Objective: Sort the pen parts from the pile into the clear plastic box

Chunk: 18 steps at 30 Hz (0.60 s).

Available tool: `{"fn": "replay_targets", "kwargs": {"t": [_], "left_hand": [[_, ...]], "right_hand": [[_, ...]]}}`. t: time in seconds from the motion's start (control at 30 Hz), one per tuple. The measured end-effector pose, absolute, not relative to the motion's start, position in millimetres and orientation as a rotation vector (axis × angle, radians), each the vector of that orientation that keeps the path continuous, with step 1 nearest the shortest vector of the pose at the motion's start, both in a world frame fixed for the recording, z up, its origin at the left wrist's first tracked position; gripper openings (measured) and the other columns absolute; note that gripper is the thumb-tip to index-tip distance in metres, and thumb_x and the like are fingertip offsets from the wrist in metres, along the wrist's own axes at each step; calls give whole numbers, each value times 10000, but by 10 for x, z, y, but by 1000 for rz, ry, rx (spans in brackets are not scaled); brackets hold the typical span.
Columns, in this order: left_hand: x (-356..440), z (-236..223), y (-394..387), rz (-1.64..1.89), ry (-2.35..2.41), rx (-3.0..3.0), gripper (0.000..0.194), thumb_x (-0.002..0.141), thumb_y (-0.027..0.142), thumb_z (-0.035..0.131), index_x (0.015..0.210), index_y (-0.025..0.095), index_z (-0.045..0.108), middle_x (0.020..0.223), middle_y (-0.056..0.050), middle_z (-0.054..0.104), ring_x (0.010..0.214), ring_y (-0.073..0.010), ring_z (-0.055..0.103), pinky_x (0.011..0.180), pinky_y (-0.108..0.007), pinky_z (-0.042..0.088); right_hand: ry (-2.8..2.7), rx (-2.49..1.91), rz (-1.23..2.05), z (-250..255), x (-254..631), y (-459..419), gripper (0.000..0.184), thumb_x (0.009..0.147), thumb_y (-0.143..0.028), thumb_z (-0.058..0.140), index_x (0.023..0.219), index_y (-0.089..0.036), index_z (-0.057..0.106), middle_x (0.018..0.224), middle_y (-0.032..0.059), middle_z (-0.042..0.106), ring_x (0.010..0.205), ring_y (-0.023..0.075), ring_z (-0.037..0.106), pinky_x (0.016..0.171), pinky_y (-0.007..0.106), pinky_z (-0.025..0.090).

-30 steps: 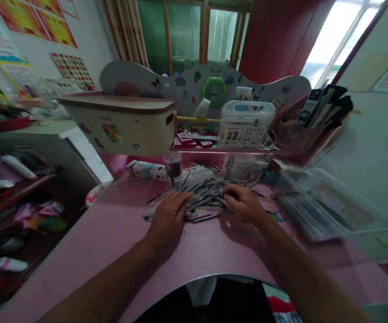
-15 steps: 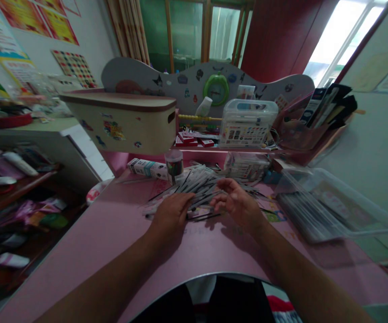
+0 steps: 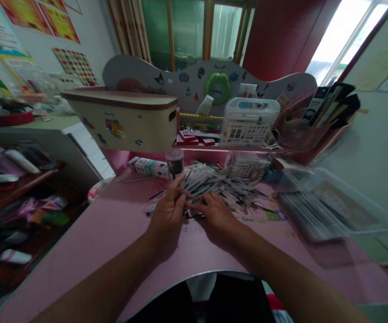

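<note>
A loose heap of slim sticks (image 3: 210, 178), whitish and grey with dark ends, looking like pen refills, lies on the pink desk (image 3: 89, 251). My left hand (image 3: 169, 208) is at the heap's near left side, thumb and fingers brought together; what they pinch, if anything, is too small to make out. Close beside it my right hand (image 3: 216, 213) bends over the heap's near edge, its fingers pointing left and meeting the left fingertips. Whatever lies between those fingers is hidden. A clear cylindrical tub (image 3: 175, 162) stands just behind my left hand.
A long printed box (image 3: 148, 167) lies left of the tub. Behind the heap is a clear packet (image 3: 248, 166). An open clear plastic box (image 3: 359, 206) takes up the right side. On the shelf above stand a cream bin (image 3: 123, 123) and a clear carrying case (image 3: 249, 123).
My right hand has moved left and down from above the heap, its fingers turning in to meet my left hand. My left hand has turned upward, fingers raised off the heap.
</note>
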<state>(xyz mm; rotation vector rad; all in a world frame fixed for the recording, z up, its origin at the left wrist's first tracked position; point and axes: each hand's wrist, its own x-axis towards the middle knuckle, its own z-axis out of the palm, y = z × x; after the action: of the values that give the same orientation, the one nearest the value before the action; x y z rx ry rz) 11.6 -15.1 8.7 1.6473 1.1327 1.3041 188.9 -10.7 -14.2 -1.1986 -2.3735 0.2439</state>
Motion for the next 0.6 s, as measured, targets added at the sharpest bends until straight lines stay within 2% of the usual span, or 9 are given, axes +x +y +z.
{"fn": "replay_targets", "kwargs": {"t": [0.13, 0.3, 0.47, 0.6], "left_hand": [[96, 82, -139, 1306, 1122, 1675, 466, 989, 271, 460, 1452, 272, 417, 906, 5, 634, 700, -108, 607, 642, -236, 508], [84, 36, -118, 1260, 1119, 1717, 490, 994, 264, 454, 1480, 266, 397, 888, 7, 631, 693, -107, 605, 668, -248, 505], [91, 22, -132, 1169, 1098, 1705, 506, 995, 279, 447, 1496, 276, 381, 869, 7, 620, 653, -113, 568, 599, -238, 478], [93, 56, -132, 1089, 1114, 1755, 496, 981, 252, 453, 1476, 242, 416, 786, 19, 607, 601, -111, 539, 607, -247, 458]], "right_hand": [[-2413, -1227, 189, -181, 1901, -75, 131, 901, -264, 700, 1024, -248, 741, 989, 57, 587, 929, 215, 460, 792, 334, 333], [-2458, -1289, 153, -212, 1965, -8, 22, 871, -184, 696, 884, -194, 712, 955, 58, 612, 943, 220, 474, 807, 344, 337], [-2483, -1326, 124, -209, 1987, 0, 94, 914, -182, 623, 884, -191, 711, 945, 66, 629, 934, 226, 483, 812, 351, 335], [-2480, -1303, 128, -164, 1982, -48, 150, 936, -159, 575, 912, -198, 718, 928, 64, 626, 919, 219, 483, 804, 343, 339]]}}
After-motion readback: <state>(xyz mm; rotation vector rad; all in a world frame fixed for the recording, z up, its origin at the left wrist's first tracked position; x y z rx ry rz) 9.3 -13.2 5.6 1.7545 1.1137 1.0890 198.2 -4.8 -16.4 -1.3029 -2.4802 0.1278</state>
